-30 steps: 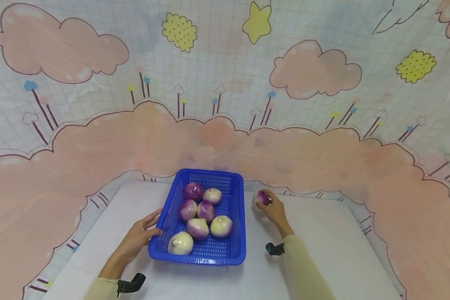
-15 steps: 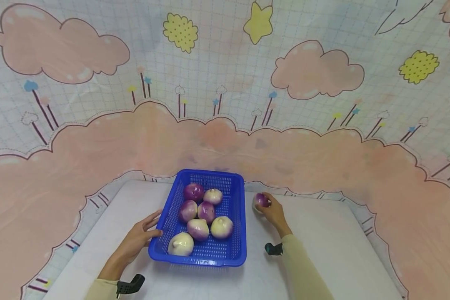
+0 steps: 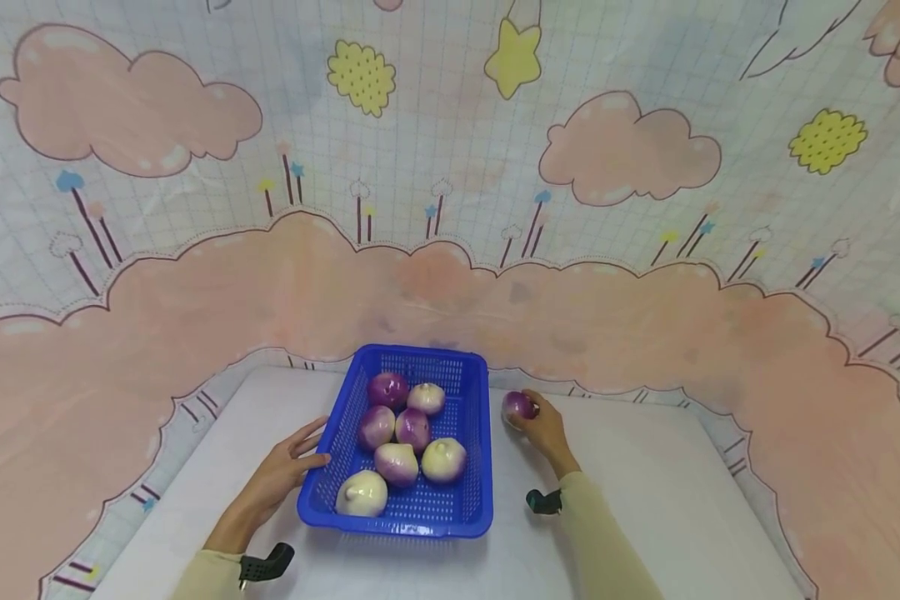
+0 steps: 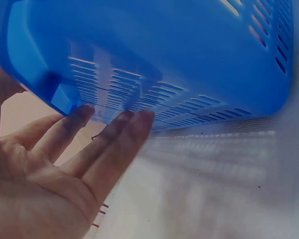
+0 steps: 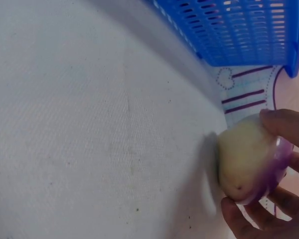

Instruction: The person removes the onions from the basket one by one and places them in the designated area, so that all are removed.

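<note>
In the head view a blue basket [image 3: 472, 521] of perforated plastic holds several purple-and-white turnips, one of them a mostly white turnip [image 3: 362, 493] in the near left corner. My left hand [image 3: 273, 475] holds the basket's left side, thumb over the rim; in the left wrist view its fingers [image 4: 122, 139] lie along the slotted outer wall. Right of the basket, my right hand [image 3: 543, 423] grips another turnip [image 3: 518, 407] close over the table. The right wrist view shows that turnip's pale side [image 5: 244, 154], with the thumb and fingertips around it.
The white table [image 3: 645, 483] carries the basket and ends at the back against a patterned cloth [image 3: 600, 325] with pink clouds and stars. Black wrist devices [image 3: 266, 564] sit on both forearms.
The turnip in my right hand has turned so more purple faces up, and it has shifted slightly nearer. My left hand stays at the basket's side; the head view has tilted a little upward.
</note>
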Tool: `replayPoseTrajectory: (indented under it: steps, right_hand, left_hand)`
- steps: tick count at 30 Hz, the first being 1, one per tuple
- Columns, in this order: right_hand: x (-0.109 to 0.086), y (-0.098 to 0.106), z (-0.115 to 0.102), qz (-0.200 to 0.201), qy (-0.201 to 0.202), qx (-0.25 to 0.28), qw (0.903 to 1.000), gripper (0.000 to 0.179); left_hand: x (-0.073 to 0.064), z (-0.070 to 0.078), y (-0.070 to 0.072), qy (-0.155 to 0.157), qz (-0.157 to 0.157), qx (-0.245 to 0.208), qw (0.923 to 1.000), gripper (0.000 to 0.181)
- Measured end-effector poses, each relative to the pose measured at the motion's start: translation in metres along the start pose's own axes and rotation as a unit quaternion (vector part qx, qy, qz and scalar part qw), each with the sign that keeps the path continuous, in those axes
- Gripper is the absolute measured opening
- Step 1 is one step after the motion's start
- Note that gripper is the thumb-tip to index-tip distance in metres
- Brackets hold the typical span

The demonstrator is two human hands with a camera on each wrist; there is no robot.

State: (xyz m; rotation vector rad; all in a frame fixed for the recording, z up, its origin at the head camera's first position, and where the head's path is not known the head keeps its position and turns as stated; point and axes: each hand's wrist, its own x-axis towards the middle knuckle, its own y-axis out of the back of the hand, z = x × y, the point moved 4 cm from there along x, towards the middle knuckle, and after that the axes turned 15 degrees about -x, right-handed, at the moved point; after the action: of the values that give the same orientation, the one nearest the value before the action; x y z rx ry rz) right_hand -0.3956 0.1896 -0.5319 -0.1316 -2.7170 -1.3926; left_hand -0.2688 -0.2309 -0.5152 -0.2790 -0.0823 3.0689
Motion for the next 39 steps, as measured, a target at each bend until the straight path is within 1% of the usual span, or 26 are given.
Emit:
replayPoseTrajectory:
  steps: [3,10,14,18,21,23,29,36,39]
  right_hand:
    - [0.000,-0.001,0.003,0.007,-0.006,0.000,1.0000,0.059]
    - [-0.002,-0.003,0.006,-0.008,-0.016,0.001,0.9998,0.060]
    - [-0.002,0.000,0.004,-0.008,-0.010,0.004,0.9999,0.061]
    - [-0.002,0.009,-0.001,0.010,0.007,0.000,0.9999,0.060]
    - [-0.004,0.019,-0.007,0.030,0.024,-0.002,0.9993,0.060]
    - [-0.006,0.025,-0.012,0.035,0.033,0.004,0.9988,0.062]
    - [-0.013,0.040,-0.027,0.033,0.059,0.020,0.9975,0.066]
    - [-0.026,0.062,-0.054,0.061,0.111,0.041,0.9912,0.063]
    - [-0.034,0.070,-0.066,0.063,0.120,0.047,0.9897,0.063]
  left_hand:
    - [0.000,-0.002,-0.001,-0.001,-0.001,-0.006,1.0000,0.069]
    - [0.001,-0.005,-0.001,0.002,0.001,-0.007,1.0000,0.069]
    - [0.002,-0.005,-0.001,0.000,0.000,-0.009,1.0000,0.069]
    - [0.002,-0.004,0.000,-0.002,0.001,-0.011,0.9999,0.069]
    - [0.003,-0.003,0.000,-0.004,0.002,-0.012,0.9999,0.069]
    - [0.003,-0.002,0.000,-0.006,0.004,-0.010,0.9999,0.068]
    - [0.005,0.001,0.002,-0.016,0.010,0.001,0.9998,0.067]
    - [0.004,0.002,-0.001,-0.020,0.011,-0.006,0.9997,0.066]
    - [0.003,0.003,-0.002,-0.022,0.012,-0.008,0.9996,0.066]
